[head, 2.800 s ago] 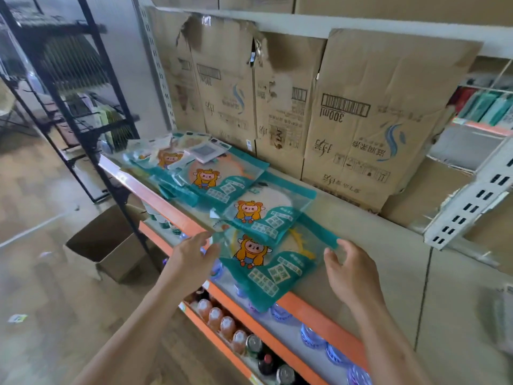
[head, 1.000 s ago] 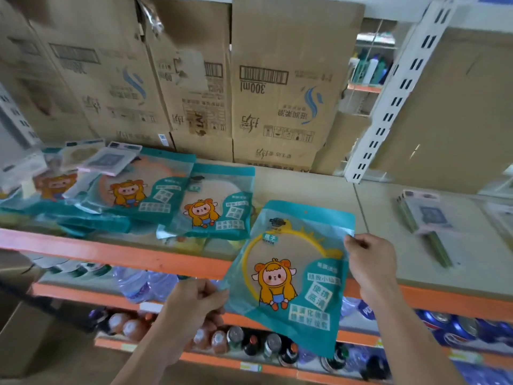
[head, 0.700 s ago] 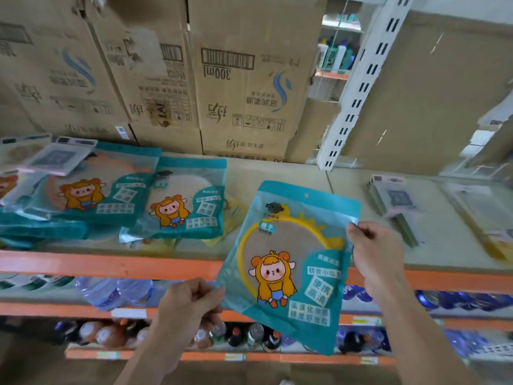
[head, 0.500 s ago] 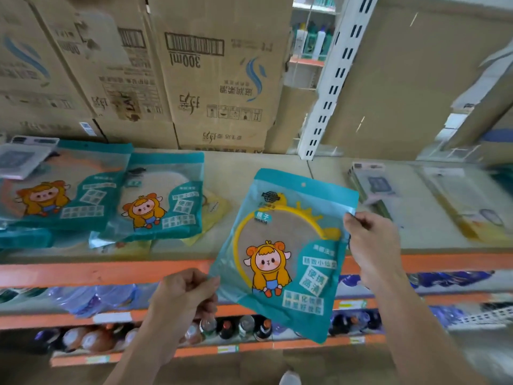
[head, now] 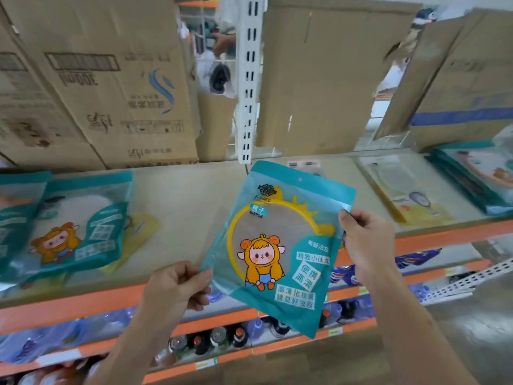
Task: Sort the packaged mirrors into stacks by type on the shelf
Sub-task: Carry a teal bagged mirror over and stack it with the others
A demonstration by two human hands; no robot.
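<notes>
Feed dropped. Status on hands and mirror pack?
Left hand pinches mirror pack lower left, right hand its right edge. Pack held off shelf. Nothing blocking it.

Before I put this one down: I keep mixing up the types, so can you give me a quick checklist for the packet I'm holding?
1. Grip: left hand pinches the lower left corner of the mirror packet, right hand pinches its right edge. Ok.
2. Type readable: front faces the camera, yellow ring and cartoon sheep clear. Ok.
3. Match with the left teal packets: similar cartoon, but blurred. Cannot tell.
4. Match with the right teal stack: cut by the frame edge. Cannot tell.
5. Bare shelf board beside the packet, room for a new stack. Ok.
</notes>
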